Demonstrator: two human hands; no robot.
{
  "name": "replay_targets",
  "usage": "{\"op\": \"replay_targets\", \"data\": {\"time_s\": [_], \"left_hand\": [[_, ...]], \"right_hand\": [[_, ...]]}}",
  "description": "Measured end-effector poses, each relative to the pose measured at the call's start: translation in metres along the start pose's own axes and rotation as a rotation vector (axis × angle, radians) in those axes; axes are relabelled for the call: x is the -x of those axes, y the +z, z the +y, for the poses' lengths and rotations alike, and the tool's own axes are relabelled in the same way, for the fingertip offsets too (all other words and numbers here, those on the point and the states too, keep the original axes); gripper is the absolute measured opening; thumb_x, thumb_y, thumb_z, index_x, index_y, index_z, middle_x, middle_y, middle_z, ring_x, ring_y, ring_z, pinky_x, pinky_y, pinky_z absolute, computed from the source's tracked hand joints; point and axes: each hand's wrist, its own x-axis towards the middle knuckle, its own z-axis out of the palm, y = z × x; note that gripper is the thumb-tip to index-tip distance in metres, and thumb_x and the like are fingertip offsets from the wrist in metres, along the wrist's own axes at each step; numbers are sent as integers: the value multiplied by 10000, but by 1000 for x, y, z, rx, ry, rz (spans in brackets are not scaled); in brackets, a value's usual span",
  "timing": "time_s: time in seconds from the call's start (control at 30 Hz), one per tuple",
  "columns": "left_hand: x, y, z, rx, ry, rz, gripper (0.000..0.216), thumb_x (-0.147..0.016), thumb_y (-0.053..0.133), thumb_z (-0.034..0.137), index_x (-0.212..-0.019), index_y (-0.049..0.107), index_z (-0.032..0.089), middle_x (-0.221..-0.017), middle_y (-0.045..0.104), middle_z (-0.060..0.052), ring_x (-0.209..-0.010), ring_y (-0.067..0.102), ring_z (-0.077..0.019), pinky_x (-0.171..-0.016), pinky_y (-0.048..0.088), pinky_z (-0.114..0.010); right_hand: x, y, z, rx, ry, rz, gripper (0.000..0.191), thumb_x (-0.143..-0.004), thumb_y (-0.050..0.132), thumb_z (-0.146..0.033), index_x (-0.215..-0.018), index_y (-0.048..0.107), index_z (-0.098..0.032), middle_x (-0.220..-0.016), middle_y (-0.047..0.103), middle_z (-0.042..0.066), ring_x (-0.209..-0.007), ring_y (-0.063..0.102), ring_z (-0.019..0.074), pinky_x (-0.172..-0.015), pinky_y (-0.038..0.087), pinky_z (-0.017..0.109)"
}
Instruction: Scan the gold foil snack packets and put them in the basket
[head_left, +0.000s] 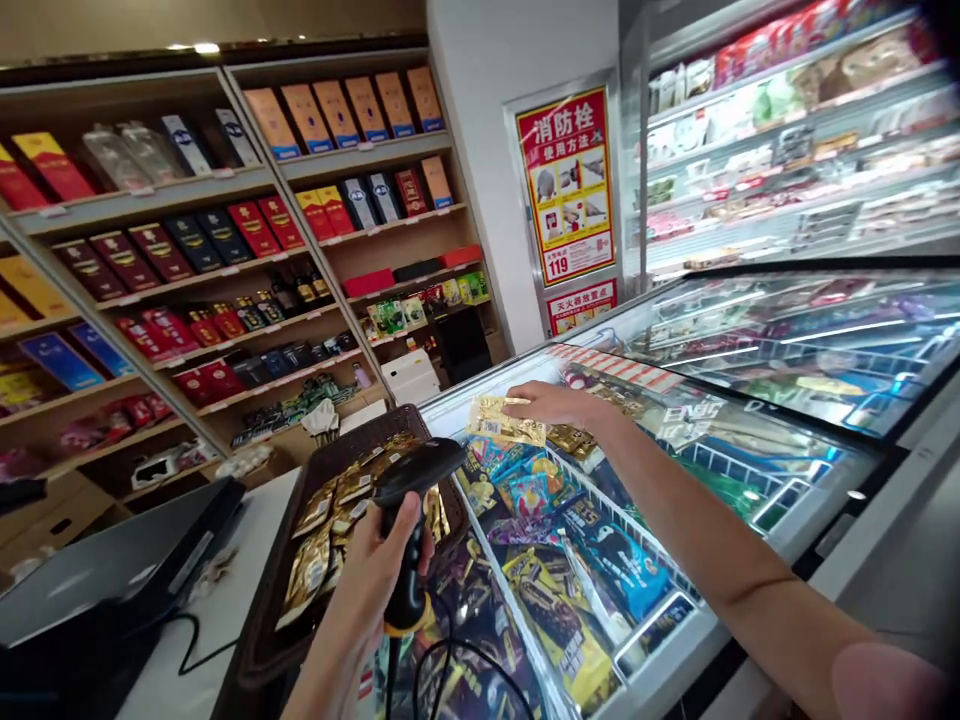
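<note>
At seven o'clock in the view, a black scanner is gripped around its handle by the left hand, apparently so that its head can be aimed. At the scanner's two o'clock, a gold packet is held over the freezer, its right end pinched by the fingers of the right hand; the thumb cannot be clearly made out. The printed code is thus left uncovered, presumably for reading. Similar packets are gathered at eight o'clock in a brown basket, probably for easy reach.
</note>
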Motion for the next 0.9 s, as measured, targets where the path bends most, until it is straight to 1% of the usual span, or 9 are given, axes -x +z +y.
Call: {"op": "replay_targets", "data": {"time_s": [0.1, 0.2, 0.4, 0.5, 0.67, 0.77, 0.9], "left_hand": [[0, 10, -6, -43, 2, 29, 466, -683, 612, 625, -735, 517, 172, -489, 541, 18, -406, 446, -96, -411, 311, -203], [-3, 14, -10, -63, 4, 41, 447, -695, 613, 608, -746, 520, 173, -488, 542, 24, -412, 433, -89, -419, 297, -194], [-6, 11, -12, -149, 50, 42, 462, -716, 569, 634, -679, 516, 177, -467, 529, 8, -405, 435, -103, -401, 286, -202], [-5, 9, -12, -158, 73, 45, 460, -720, 569, 630, -686, 532, 173, -472, 535, 5, -404, 441, -102, -397, 298, -200], [-5, 8, -15, -165, 84, 30, 457, -720, 582, 613, -634, 518, 170, -472, 539, -2, -401, 447, -97, -392, 303, -197], [-6, 8, -15, -157, 79, 22, 451, -720, 585, 608, -638, 521, 169, -473, 539, -1, -402, 447, -100, -393, 302, -200], [-5, 10, -13, -152, 70, 24, 448, -723, 584, 611, -658, 506, 174, -472, 539, 6, -405, 441, -99, -403, 302, -201]], "right_hand": [[1, -8, 8, -21, 12, -36, 296, -845, 511, -452, -907, 605, -179, -878, 646, 43, -768, 588, 173, -607, 428, 234], [1, -11, 13, -48, -30, -38, 304, -845, 512, -455, -941, 602, -182, -911, 647, 36, -771, 586, 163, -622, 429, 228], [2, -10, 10, -44, -31, 8, 326, -825, 552, -455, -984, 630, -181, -966, 657, 62, -849, 591, 192, -664, 439, 235], [2, -8, 8, -17, -10, 33, 329, -821, 563, -457, -990, 637, -184, -944, 661, 66, -832, 591, 196, -656, 440, 241], [1, -7, 9, -6, 4, 34, 326, -832, 560, -453, -1011, 637, -192, -928, 665, 66, -820, 593, 198, -659, 445, 247], [2, -8, 9, 17, 2, 54, 329, -816, 586, -456, -1009, 645, -196, -919, 669, 64, -830, 599, 207, -671, 450, 251], [1, -6, 7, 58, 14, 67, 335, -817, 577, -478, -988, 653, -200, -926, 676, 63, -824, 606, 206, -650, 447, 241]]}}
